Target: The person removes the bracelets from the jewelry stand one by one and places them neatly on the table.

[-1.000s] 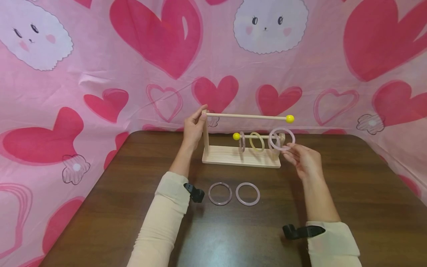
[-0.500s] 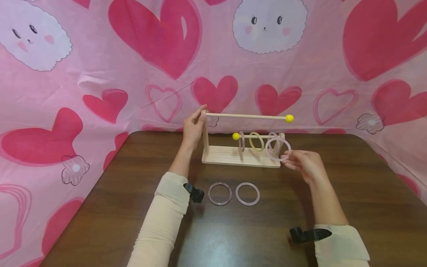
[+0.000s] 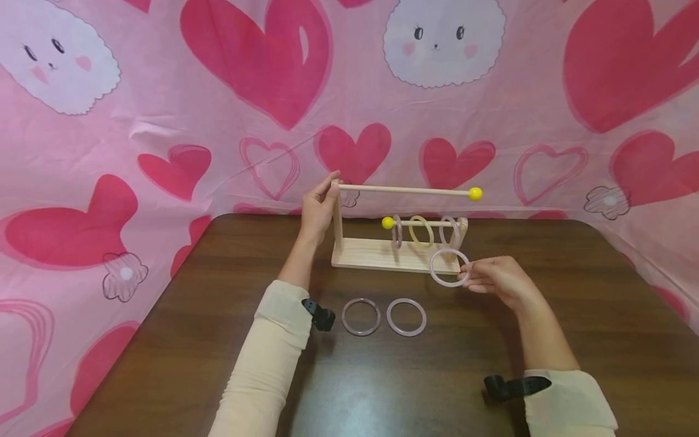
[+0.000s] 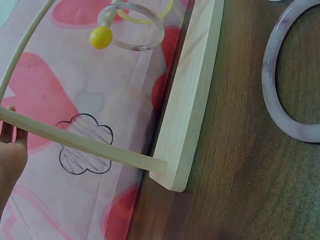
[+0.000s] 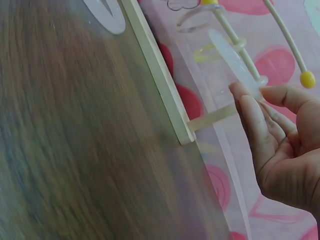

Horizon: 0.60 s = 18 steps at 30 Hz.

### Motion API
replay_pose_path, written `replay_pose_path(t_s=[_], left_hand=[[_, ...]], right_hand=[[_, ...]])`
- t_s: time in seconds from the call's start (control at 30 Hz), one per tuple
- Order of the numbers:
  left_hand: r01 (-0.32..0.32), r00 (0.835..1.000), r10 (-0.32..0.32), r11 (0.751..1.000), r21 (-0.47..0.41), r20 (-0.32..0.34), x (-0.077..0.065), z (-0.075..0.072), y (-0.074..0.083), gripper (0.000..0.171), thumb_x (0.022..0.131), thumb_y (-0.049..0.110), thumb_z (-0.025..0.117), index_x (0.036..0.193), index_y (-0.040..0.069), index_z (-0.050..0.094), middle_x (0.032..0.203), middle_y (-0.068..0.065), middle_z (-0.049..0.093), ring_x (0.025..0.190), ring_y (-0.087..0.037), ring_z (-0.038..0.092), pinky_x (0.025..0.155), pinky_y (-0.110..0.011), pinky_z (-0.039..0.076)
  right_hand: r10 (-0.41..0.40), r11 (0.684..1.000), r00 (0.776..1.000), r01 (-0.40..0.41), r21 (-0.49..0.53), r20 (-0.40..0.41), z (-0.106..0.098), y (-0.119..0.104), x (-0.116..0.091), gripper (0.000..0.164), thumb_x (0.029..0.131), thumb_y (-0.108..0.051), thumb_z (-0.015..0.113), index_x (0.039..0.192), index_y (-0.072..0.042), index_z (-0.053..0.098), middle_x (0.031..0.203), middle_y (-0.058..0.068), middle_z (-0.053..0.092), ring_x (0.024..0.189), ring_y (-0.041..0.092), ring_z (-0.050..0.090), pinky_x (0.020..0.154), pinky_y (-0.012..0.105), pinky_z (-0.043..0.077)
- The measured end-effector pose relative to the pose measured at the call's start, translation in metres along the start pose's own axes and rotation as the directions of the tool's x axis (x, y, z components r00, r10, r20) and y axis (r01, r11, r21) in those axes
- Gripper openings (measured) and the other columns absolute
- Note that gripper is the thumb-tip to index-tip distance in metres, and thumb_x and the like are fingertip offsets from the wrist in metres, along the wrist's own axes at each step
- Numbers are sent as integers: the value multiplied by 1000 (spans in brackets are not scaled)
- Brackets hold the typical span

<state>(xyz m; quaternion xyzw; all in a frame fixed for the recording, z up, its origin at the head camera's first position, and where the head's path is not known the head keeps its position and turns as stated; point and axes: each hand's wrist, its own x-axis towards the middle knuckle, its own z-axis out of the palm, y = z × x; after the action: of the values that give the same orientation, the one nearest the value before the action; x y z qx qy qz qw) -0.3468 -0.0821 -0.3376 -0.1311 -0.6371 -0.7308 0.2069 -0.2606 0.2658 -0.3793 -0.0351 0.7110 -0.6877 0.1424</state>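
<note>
A wooden bangle stand [image 3: 395, 261] has a long upper rod and a shorter lower rod, each tipped with a yellow ball. My left hand [image 3: 318, 212] grips the top of its left post. On the lower rod hang a purplish bangle [image 3: 397, 232], a yellow bangle [image 3: 421, 232] and a pale lilac bangle [image 3: 456, 233]. Between thumb and fingertips my right hand [image 3: 499, 278] pinches another pale bangle [image 3: 433, 274], held upright before the stand's right end. In the right wrist view that pinched bangle [image 5: 230, 57] shows edge-on.
Two bangles lie flat on the brown table [image 3: 246, 364] in front of the stand: a purplish-grey bangle [image 3: 345, 326] and a lilac bangle [image 3: 389, 323]. A pink heart-patterned cloth [image 3: 218, 121] hangs right behind the table.
My right hand has lowered the pinched bangle and drawn it slightly left, from beside the lower rod's right end to in front of the base. My left hand keeps its place on the post.
</note>
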Motion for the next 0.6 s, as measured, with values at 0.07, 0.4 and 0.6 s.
replay_pose_path(t_s=[0.07,0.4,0.6], left_hand=[[0,1000,0,1000,-1,1,0,0,0,35,93,9,54,126,-3,54,124,-26,53,114,-21,53,96,-27,41],[1,1000,-1,1000,2,7,0,1,1,35,93,9,54,126,-3,54,123,-27,53,113,-21,53,95,-28,42],[8,1000,-8,1000,-7,1,0,1,1,34,93,8,54,126,-2,55,124,-26,52,115,-23,52,95,-28,42]], right_hand=[[26,999,999,-25,-36,36,-2,1,0,23,90,2,47,98,17,61,79,9,69,68,13,67,65,27,55],[136,979,979,-109,-175,151,-9,9,2,27,85,-1,48,99,20,59,80,14,69,68,14,67,64,27,55],[176,962,969,-133,-237,173,-11,14,2,26,83,-1,50,95,18,61,79,13,69,65,13,65,60,26,55]])
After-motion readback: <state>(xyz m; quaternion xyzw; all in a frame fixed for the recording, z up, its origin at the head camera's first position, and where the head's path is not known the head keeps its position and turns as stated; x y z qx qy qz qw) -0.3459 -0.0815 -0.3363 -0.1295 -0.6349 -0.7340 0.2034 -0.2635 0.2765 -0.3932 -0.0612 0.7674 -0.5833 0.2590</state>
